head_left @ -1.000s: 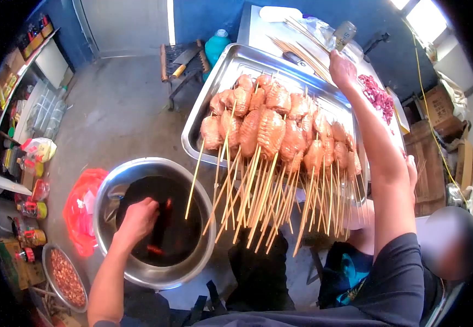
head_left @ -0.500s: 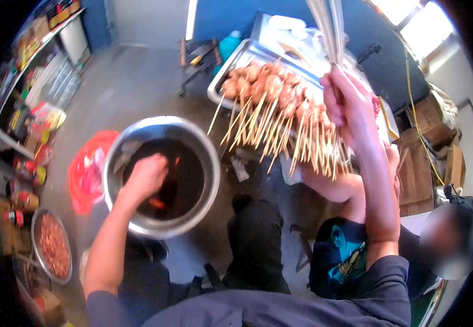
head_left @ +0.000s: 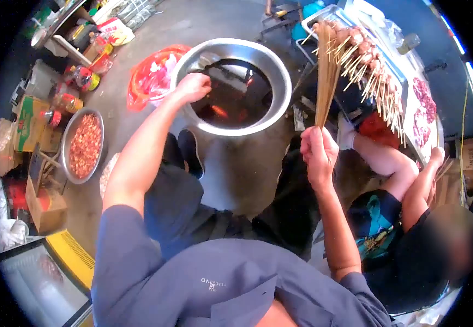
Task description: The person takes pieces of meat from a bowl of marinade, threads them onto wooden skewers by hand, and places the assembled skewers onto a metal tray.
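Head view, from my end of the link. My right hand (head_left: 319,155) has its fingers clamped round the lower ends of a bundle of thin skewers (head_left: 328,82), which rises above them nearly upright. My left hand (head_left: 194,87) reaches over the left part of a steel basin (head_left: 282,87), fingers curled; I cannot tell whether they grip anything or touch the dark liquid (head_left: 236,92). Left of those fingers, just beside the basin: red plastic bag (head_left: 140,82). Farther left, well apart: reddish chunks (head_left: 85,143) in a metal bowl (head_left: 67,163). Right of my right fingers: skewered meat (head_left: 363,54), shafts toward me; beyond it, dark red meat (head_left: 424,109), a co-worker's hand (head_left: 437,156) near.
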Demonstrator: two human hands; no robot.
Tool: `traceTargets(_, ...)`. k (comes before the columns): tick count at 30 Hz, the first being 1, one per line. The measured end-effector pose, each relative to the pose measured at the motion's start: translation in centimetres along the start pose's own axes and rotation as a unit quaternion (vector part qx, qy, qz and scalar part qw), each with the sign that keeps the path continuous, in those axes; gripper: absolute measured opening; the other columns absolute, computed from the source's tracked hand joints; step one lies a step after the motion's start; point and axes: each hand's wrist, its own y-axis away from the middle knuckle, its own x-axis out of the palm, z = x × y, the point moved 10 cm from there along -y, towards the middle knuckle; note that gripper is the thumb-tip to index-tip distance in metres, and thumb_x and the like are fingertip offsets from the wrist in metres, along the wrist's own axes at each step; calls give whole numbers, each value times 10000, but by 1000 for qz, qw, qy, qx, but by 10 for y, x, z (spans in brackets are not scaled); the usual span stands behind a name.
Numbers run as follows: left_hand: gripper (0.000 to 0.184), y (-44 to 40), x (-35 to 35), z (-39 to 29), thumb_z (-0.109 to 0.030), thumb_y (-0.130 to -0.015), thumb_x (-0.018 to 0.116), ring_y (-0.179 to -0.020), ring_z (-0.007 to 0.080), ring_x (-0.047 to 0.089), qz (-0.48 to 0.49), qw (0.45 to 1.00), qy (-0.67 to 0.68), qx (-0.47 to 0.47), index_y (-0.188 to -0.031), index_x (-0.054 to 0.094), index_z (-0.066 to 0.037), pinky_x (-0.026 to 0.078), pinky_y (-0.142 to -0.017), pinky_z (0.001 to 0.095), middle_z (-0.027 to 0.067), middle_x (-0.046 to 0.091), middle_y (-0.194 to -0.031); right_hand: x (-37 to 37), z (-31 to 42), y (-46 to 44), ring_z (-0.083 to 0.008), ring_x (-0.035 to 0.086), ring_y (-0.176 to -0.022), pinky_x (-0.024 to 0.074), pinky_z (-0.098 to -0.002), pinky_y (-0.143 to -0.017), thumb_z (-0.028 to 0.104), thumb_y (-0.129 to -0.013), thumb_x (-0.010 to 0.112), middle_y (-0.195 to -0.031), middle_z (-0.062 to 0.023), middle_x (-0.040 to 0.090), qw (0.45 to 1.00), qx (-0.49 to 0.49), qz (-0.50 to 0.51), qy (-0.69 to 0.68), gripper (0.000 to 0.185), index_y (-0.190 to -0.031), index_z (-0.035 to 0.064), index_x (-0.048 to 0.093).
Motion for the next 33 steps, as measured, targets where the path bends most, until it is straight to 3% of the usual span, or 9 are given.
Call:
traceTargets(5,259,-14,87,-18,-222,-743,643,-887,335,633,124,990,-54,47,-964,658,-88,504,-771,429,154,660,-914,33,-12,4,-80,483,-614,401,-237,-564,226,-970,506,-666,2,539,993,-30,57,104,239,-891,23,605)
traceTargets(7,277,-13,110,-25,-238,-734,649,-915,343,624,143,986,-61,63,-970,653,-95,505,-783,435,149,656,-924,34,-42,1,-79,493,-639,410,-238,-586,227,-970,503,-682,-9,550,993,50,41,95,240,-918,21,615)
traceTargets(11,279,-19,141,-23,-188,-708,626,-919,346,629,162,978,-105,75,-968,658,-90,513,-758,438,142,663,-906,36,-60,-7,-96,509,-663,420,-245,-605,194,-956,517,-714,-5,566,989,22,49,135,207,-994,18,618)
traceTargets(13,217,-15,158,-21,-176,-674,610,-819,373,638,222,968,-106,57,-838,661,-44,514,-708,434,184,658,-829,38,-61,-10,-105,511,-654,429,-265,-600,167,-947,531,-717,-18,566,987,16,52,151,182,-1022,20,607)
traceTargets(18,177,-1,132,-35,-179,-713,657,-682,264,643,276,960,-25,-27,-792,634,-23,503,-574,393,145,647,-734,44,-60,-12,-187,565,-649,459,-345,-615,130,-935,538,-725,-142,579,975,-40,35,218,168,-1062,27,577)
traceTargets(21,205,-2,115,-12,-110,-725,705,-662,216,645,204,917,295,-175,-882,602,-29,525,-549,367,100,648,-767,41,-63,-8,-209,612,-698,479,-366,-644,112,-910,555,-769,-158,619,971,-37,30,235,188,-1078,28,551)
traceTargets(23,293,2,99,-19,34,-802,614,-826,303,685,161,805,523,-229,-1074,506,25,593,-697,405,166,642,-900,33,-69,-7,-217,619,-715,492,-350,-673,109,-883,573,-791,-137,642,979,22,8,204,206,-1063,11,551)
traceTargets(27,387,2,57,-30,74,-810,548,-978,348,652,122,726,643,-210,-1179,444,20,563,-821,457,211,593,-1121,26,-88,-8,-196,617,-721,496,-325,-691,114,-861,584,-803,-102,654,986,64,-9,156,224,-1041,-15,553)
traceTargets(33,453,-2,23,-46,81,-812,529,-1052,336,620,94,685,705,-156,-1250,434,17,534,-870,450,195,592,-1146,41,-103,-6,-124,604,-690,483,-277,-654,130,-835,609,-741,-65,645,990,124,4,65,220,-989,-19,559)
